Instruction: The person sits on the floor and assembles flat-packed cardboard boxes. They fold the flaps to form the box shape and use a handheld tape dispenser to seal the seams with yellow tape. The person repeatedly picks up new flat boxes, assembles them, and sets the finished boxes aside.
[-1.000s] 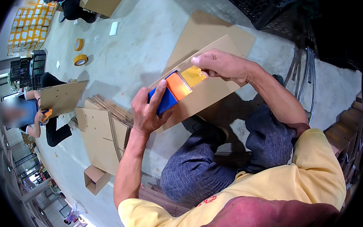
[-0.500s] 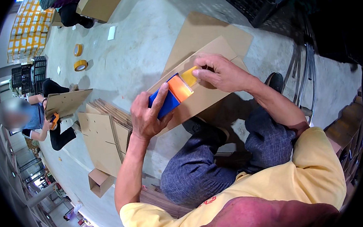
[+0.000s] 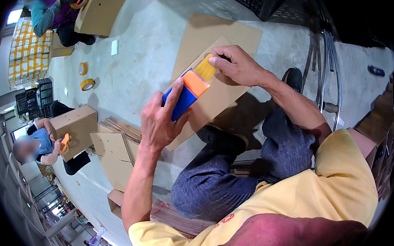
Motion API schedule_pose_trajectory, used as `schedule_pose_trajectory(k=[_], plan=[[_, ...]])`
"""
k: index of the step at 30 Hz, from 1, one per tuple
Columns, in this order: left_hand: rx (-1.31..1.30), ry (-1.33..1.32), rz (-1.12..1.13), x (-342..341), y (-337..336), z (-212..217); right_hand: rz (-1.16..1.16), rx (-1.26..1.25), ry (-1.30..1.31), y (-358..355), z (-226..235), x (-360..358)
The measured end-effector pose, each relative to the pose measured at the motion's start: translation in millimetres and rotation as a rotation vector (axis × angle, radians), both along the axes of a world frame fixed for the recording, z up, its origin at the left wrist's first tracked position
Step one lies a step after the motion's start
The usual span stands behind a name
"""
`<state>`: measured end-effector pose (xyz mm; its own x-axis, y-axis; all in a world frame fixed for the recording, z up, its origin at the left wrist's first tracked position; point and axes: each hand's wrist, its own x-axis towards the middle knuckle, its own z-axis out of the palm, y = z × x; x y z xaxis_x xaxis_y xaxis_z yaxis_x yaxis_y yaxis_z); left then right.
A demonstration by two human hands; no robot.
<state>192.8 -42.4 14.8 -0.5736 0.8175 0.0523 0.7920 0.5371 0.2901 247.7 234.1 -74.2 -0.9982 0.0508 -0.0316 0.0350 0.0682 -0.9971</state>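
Note:
My left hand [image 3: 156,123] is wrapped round a blue and orange tape dispenser [image 3: 181,103], index finger along its top. From its front end comes a short strip of yellow tape [image 3: 204,69]. The thumb and fingers of my right hand [image 3: 239,66] pinch the free end of that strip. Beneath both hands lies a brown cardboard piece [image 3: 220,98], tilted across in front of my knees; the dispenser covers part of it. Whether it is a flat sheet or a folded box I cannot tell.
Another cardboard sheet [image 3: 227,30] lies on the floor beyond. Flattened cartons [image 3: 111,153] are stacked at left, more [image 3: 185,218] beside my leg. Two tape rolls [image 3: 87,84] lie farther off. One co-worker handles a box [image 3: 77,126] at left, another at top left. Metal rods [image 3: 334,74] stand at right.
My right hand has drawn slightly away from the dispenser, and more yellow tape shows between them. The co-worker at left has turned the cardboard, which now shows as a box. The view has shifted slightly.

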Motion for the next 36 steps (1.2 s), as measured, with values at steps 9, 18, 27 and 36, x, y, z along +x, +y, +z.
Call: schedule_pose_trajectory(k=[9, 18, 27, 36], plan=[[0.189, 0.019, 0.001, 8, 35, -9, -0.104, -0.311, -0.084, 13, 5, 0], [0.088, -0.066, -0.028, 6, 28, -4, -0.056, 0.338, 0.155, 32, 18, 7], [-0.077, -0.104, -0.091, -6, 68, 15, -0.155, 0.453, 0.12, 80, -3, 15], [-0.326, -0.012, -0.117, 6, 105, 24, -0.177, 0.461, -0.023, 166, -48, 23]])
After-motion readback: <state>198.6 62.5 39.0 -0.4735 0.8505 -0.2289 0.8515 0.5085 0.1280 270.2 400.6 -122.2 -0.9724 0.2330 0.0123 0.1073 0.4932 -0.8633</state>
